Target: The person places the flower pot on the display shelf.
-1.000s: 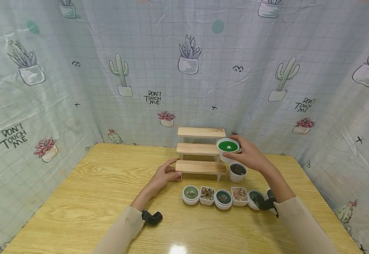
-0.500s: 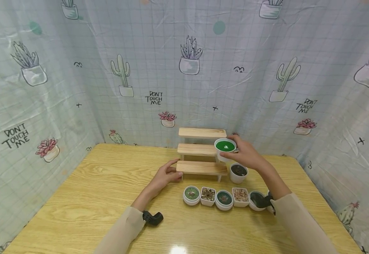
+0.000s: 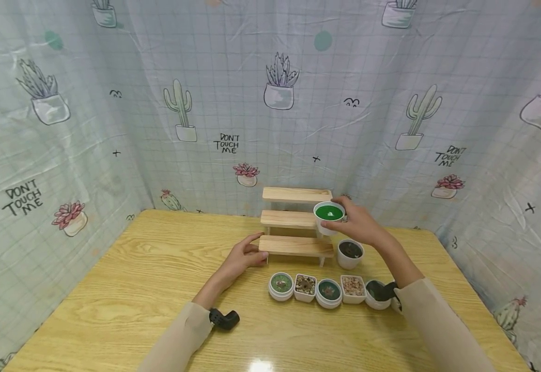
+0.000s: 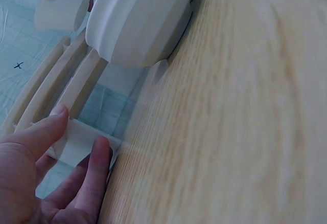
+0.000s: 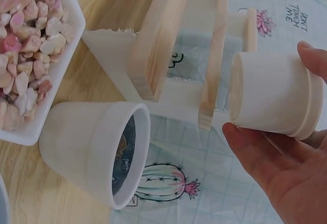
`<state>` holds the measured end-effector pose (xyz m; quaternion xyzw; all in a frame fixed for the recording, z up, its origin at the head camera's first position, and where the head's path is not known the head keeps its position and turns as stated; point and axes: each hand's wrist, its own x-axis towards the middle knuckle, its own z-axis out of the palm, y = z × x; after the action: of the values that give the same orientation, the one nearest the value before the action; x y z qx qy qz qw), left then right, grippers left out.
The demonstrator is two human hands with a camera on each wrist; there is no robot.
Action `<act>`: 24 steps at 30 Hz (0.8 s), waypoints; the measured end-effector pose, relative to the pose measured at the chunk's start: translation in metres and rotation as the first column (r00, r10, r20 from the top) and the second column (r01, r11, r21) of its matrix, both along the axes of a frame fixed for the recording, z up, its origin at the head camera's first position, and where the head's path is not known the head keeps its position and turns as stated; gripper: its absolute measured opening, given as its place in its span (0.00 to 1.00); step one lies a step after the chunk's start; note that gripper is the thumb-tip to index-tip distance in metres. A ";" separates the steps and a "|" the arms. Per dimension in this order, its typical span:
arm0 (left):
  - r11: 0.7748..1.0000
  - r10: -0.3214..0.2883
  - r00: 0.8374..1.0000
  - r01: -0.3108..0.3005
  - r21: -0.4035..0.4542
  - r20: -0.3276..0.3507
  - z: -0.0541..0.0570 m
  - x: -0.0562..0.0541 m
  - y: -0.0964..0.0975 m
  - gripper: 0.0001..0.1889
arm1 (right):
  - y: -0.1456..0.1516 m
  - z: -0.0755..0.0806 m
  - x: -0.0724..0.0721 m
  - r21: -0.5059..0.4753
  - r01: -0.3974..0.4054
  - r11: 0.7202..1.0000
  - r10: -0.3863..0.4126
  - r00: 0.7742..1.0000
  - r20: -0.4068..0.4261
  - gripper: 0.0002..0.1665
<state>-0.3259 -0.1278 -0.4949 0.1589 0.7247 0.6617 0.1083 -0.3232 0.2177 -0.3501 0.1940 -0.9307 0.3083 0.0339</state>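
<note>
A three-tier wooden plant stand (image 3: 295, 246) with white side legs stands near the back of the table. My left hand (image 3: 242, 258) holds the left end of its lowest tier; in the left wrist view the thumb and fingers (image 4: 100, 157) are around the white side leg. My right hand (image 3: 360, 222) grips a round white flower pot (image 3: 329, 221) with a bright green top, thumb and fingers on opposite sides. The pot is upright, held in the air by the right end of the middle tier. In the right wrist view its wall (image 5: 271, 91) appears apart from the boards.
Another white pot (image 3: 349, 253) with dark filling stands right of the stand. In front is a row of several small pots, among them a square one with pink stones (image 3: 353, 285) and one with pebbles (image 3: 305, 285). A printed curtain (image 3: 223, 103) hangs behind the table.
The right hand has moved the green-topped pot slightly left, closer to the middle tier. The left hand stays at the stand's left end.
</note>
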 end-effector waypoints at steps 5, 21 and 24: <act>1.000 0.000 1.000 0.000 -0.005 -0.007 -0.002 -0.003 0.000 0.40 | 0.000 0.000 -0.003 0.027 0.011 1.000 -0.011 1.000 -0.008 0.51; 1.000 0.003 1.000 -0.003 0.007 -0.013 -0.004 -0.007 0.001 0.41 | -0.009 -0.002 -0.019 0.018 0.022 1.000 -0.023 1.000 0.022 0.52; 1.000 0.002 1.000 -0.002 0.008 -0.015 -0.005 -0.008 0.001 0.41 | -0.011 -0.002 -0.023 0.012 0.019 1.000 -0.019 1.000 0.023 0.52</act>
<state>-0.3336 -0.1270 -0.4999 0.1636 0.7230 0.6635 0.1015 -0.3460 0.2066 -0.3521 0.1817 -0.9347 0.3045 0.0251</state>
